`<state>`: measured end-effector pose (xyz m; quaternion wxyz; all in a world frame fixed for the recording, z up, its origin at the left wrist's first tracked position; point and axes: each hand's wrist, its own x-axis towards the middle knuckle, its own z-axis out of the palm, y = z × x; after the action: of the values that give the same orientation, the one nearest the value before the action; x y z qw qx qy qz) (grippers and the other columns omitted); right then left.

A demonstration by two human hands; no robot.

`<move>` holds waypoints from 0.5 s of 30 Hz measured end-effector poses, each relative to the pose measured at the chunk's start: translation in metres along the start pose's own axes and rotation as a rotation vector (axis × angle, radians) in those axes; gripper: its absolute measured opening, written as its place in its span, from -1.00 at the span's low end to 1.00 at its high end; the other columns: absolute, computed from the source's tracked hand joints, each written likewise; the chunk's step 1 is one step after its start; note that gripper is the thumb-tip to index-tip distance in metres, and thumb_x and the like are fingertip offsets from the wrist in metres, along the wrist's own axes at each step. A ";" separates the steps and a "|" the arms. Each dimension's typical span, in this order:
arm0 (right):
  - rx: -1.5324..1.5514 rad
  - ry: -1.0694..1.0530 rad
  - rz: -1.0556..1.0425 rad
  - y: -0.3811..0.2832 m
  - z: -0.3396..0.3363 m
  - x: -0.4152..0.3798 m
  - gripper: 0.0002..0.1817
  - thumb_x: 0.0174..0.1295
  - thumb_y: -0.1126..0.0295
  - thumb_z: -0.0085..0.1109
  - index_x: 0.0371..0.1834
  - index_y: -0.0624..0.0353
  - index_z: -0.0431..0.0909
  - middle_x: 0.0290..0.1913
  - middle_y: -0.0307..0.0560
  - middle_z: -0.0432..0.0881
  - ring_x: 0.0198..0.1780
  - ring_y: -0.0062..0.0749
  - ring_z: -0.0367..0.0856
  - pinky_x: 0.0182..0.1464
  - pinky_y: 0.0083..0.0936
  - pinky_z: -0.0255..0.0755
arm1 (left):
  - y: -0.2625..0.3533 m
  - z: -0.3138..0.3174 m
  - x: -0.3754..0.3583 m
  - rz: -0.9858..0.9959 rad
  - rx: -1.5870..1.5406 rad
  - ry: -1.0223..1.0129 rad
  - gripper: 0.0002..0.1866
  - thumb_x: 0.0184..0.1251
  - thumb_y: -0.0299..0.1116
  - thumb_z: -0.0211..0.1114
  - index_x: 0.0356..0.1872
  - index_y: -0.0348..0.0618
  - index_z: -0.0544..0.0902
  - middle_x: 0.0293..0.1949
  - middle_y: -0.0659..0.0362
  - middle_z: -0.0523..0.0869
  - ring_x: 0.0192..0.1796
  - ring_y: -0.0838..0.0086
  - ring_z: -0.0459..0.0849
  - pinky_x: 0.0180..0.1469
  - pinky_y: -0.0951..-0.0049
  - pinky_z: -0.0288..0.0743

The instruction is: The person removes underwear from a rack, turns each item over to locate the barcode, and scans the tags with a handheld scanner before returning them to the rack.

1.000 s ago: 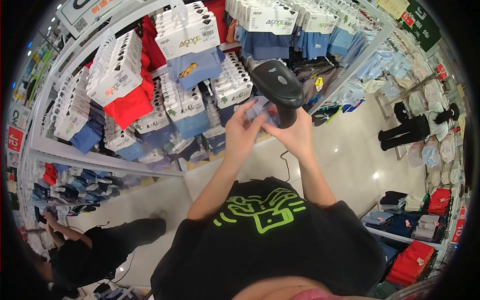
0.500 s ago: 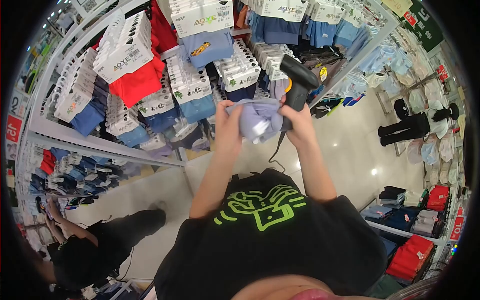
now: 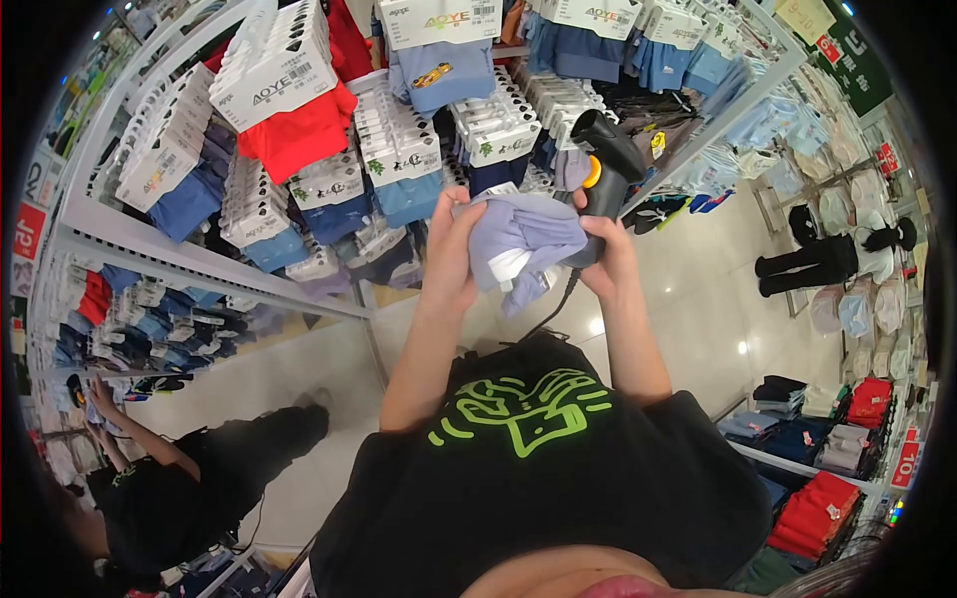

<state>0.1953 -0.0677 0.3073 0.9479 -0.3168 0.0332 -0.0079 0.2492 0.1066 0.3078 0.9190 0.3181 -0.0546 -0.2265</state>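
Note:
A crumpled lavender garment [image 3: 533,227] is bunched up in front of my chest. The fingers of my left hand [image 3: 452,249] are closed round its left side. A white label [image 3: 508,266] shows among the folds. My right hand [image 3: 608,261] wraps the handle of a black barcode scanner [image 3: 610,174] with a yellow trigger, its head up and tilted left. Fingers of that hand also touch the garment's right edge. The scanner's cable [image 3: 553,311] hangs down toward my waist. Part of the right fingers is hidden behind the cloth.
Close ahead, a rack holds carded underwear [image 3: 424,75] in rows, some red [image 3: 299,135]. Its white frame [image 3: 219,274] runs at left. A dark-clothed person [image 3: 169,483], perhaps a reflection, appears lower left; another [image 3: 832,257] is at right. Folded clothes [image 3: 817,513] fill shelves lower right.
The garment has been turned and spread a little, with a fold now hanging lower. The rack has shifted slightly right and down in view. Both hands keep their hold.

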 end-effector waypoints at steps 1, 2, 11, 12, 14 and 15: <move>-0.201 0.064 -0.121 0.001 0.004 -0.002 -0.74 -0.06 0.57 0.17 -0.25 0.18 0.41 -0.37 -0.22 0.49 -0.33 -0.53 0.50 -0.23 -0.57 0.38 | 0.001 0.001 -0.002 0.061 0.120 0.022 -0.87 0.28 -0.50 0.05 -0.25 -0.10 0.29 -0.34 0.23 0.48 -0.30 0.59 0.52 -0.31 0.52 0.49; -0.201 0.064 -0.116 0.002 0.008 -0.003 -0.74 -0.06 0.57 0.17 -0.25 0.18 0.41 -0.37 -0.22 0.49 -0.33 -0.53 0.50 -0.23 -0.57 0.38 | 0.002 0.001 -0.005 0.062 0.118 0.027 -0.87 0.28 -0.50 0.05 -0.25 -0.10 0.29 -0.34 0.23 0.48 -0.30 0.59 0.52 -0.31 0.52 0.49; -1.240 0.246 -0.549 0.021 0.039 -0.015 -0.71 -0.09 0.45 0.35 -0.29 0.32 0.54 -0.34 -0.02 0.66 -0.31 -0.52 0.62 -0.23 -0.56 0.45 | -0.006 0.004 -0.019 0.226 0.574 -0.106 -0.65 0.30 -0.52 0.07 0.09 -0.23 0.29 -0.18 0.24 0.49 -0.15 0.66 0.42 -0.10 0.69 0.29; -1.207 0.229 -0.516 0.020 0.043 -0.016 -0.69 -0.10 0.44 0.36 -0.28 0.32 0.54 -0.34 -0.02 0.66 -0.32 -0.51 0.62 -0.24 -0.55 0.46 | -0.005 0.003 -0.020 0.241 0.610 -0.099 -0.62 0.30 -0.50 0.09 0.13 -0.23 0.30 -0.23 0.28 0.53 -0.26 0.70 0.43 -0.21 0.78 0.28; -1.234 0.185 -0.544 0.017 0.049 -0.017 -0.66 -0.11 0.41 0.38 -0.27 0.32 0.53 -0.34 -0.02 0.66 -0.32 -0.52 0.62 -0.24 -0.55 0.46 | -0.003 0.003 -0.022 0.206 0.494 -0.144 -0.58 0.29 -0.56 0.06 0.16 -0.21 0.23 -0.18 0.18 0.57 -0.23 0.67 0.47 -0.18 0.75 0.31; -1.260 0.141 -0.574 0.017 0.050 -0.017 -0.64 -0.11 0.38 0.39 -0.26 0.33 0.53 -0.34 -0.02 0.66 -0.32 -0.52 0.62 -0.24 -0.55 0.46 | -0.004 0.000 -0.021 0.205 0.495 -0.142 -0.58 0.29 -0.56 0.06 0.16 -0.21 0.23 -0.18 0.18 0.57 -0.23 0.67 0.47 -0.18 0.75 0.31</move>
<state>0.1815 -0.0233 0.3379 0.5393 -0.8015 0.0081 -0.2581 0.2289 0.1133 0.3064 0.8253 0.5091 -0.2045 -0.1337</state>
